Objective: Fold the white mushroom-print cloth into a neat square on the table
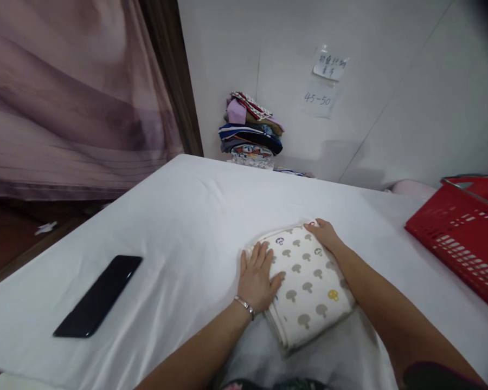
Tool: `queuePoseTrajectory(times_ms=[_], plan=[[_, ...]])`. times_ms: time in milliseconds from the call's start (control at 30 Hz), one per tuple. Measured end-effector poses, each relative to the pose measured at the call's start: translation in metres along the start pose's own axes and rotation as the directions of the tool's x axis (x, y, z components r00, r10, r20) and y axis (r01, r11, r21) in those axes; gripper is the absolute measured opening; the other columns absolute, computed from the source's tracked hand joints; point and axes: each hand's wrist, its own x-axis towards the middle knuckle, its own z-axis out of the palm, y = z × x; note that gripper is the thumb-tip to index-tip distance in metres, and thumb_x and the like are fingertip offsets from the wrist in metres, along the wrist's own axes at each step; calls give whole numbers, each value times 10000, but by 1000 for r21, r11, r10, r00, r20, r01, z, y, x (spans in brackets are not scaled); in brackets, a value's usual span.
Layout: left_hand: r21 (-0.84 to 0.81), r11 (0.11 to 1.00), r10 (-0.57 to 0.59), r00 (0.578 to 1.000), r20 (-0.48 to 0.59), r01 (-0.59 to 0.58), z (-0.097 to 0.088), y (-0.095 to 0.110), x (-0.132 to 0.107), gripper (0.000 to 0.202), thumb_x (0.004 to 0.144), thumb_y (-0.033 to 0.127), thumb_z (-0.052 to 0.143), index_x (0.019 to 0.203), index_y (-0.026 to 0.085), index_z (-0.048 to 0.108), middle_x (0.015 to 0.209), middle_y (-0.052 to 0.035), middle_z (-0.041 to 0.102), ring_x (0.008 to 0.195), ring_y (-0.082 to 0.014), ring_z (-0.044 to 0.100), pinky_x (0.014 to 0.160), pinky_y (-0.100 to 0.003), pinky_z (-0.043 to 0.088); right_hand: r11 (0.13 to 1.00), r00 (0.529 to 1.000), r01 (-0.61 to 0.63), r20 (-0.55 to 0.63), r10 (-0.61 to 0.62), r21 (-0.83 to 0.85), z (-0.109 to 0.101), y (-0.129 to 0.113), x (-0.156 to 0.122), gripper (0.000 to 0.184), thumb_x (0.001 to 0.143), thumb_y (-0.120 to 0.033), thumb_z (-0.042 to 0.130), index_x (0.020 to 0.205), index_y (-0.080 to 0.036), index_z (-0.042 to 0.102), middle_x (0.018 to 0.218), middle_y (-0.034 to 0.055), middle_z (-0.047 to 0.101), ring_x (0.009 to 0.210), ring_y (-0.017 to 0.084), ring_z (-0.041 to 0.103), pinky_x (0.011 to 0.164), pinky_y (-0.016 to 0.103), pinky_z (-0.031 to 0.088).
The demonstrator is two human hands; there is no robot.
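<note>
We lay our left hand [257, 281] flat, fingers spread, on the folded mushroom-print cloth [309, 287], while our right hand [326, 234] grips its far corner.

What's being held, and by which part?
Possibly the folded cloth: right hand is on its far right corner, but pinching or just pressing, can't tell. Left hand lies flat on its left side, not gripping.

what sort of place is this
Possibly a makeshift indoor workroom: handwritten notes are stuck to the wall, a stack of fabrics stands against it, and a red shopping-style basket is at the right.
</note>
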Motion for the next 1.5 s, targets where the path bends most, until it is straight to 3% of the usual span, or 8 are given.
queuePoseTrajectory(times_ms=[167,267,433,633,1033,1233,1333,1500], plan=[[-121,992,-27,1000,-2,26,-2,1,-1,556,846,436,491,1324,169,397,1454,-110,279,1352,-291,181,1078,-585,89,974,999,32,39,-24,-225,-4,-1,1,532,730,-583,512,1016,-150,626,934,115,669,880,277,601,762,378,460],[-254,966,-64,995,-82,41,-6,-6,4,459,874,381,463,1294,198,432,1433,-85,333,1341,-255,224,1088,-532,157,924,976,192,-36,-216,-332,-4,-9,-7,566,788,-509,472,1205,-132,533,1193,160,572,1095,300,519,923,427,399],[-454,865,-325,928,-183,214,-10,-31,25,351,884,324,442,1197,193,531,1291,-76,507,1211,-208,419,1018,-397,349,744,790,598,64,-609,-299,5,-23,-26,401,831,-374,445,1178,-207,559,1291,85,521,1253,243,391,1047,438,275],[-431,813,-426,905,18,391,-9,-40,48,368,818,361,552,1141,185,579,1036,-57,639,980,-213,550,887,-357,426,759,798,594,319,-512,-267,18,-36,-23,368,851,-365,437,1174,-235,556,1205,79,589,1198,239,452,1051,528,169],[-283,871,-411,911,31,402,-13,-39,61,180,826,252,492,820,213,667,868,-31,665,878,-201,570,808,-319,435,728,791,611,258,-554,-311,28,-40,-27,345,873,-374,404,1128,-239,594,1166,80,604,1153,238,477,1039,531,176],[-186,967,-202,969,-144,175,-23,-25,50,295,870,301,451,1113,210,591,1227,-54,558,1189,-210,432,1023,-374,315,644,746,663,265,-611,-382,21,-40,-68,479,894,-427,359,1334,-244,415,1439,80,342,1351,265,216,1069,526,126],[-89,993,-75,997,-8,74,-16,-14,40,436,881,393,415,1273,212,467,1407,-64,384,1317,-245,271,1088,-479,169,629,745,666,380,-548,-400,27,-37,-82,542,892,-485,342,1381,-251,340,1477,74,258,1364,269,174,1072,529,125],[-39,989,-138,983,124,143,-4,-14,34,525,885,447,352,1360,223,355,1469,-56,261,1356,-258,177,1083,-537,117,668,770,634,392,-503,-389,21,-32,-87,564,899,-522,293,1391,-248,319,1498,66,190,1379,240,122,1083,507,119]])
